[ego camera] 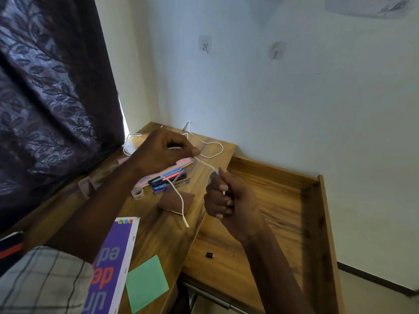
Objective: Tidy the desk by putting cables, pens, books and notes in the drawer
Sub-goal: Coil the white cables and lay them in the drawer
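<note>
A white cable point(179, 196) is stretched between my two hands above the wooden desk point(158, 234). My left hand point(163, 152) pinches it over the far part of the desk. My right hand point(223, 198) grips another stretch of it in a fist above the open drawer point(283, 200). One loose end hangs down over a brown notebook point(167, 200). More cable loops point(213, 150) lie at the back by the wall. Several coloured pens point(170, 180) lie on a pink notebook point(183, 163). Nearer me are a purple book point(111, 264) and a green note point(146, 284).
A roll of clear tape point(137, 193) stands left of the pens. A small black object point(209, 255) lies in the drawer's near part. A dark patterned curtain point(52, 98) hangs left of the desk, and a white wall is behind.
</note>
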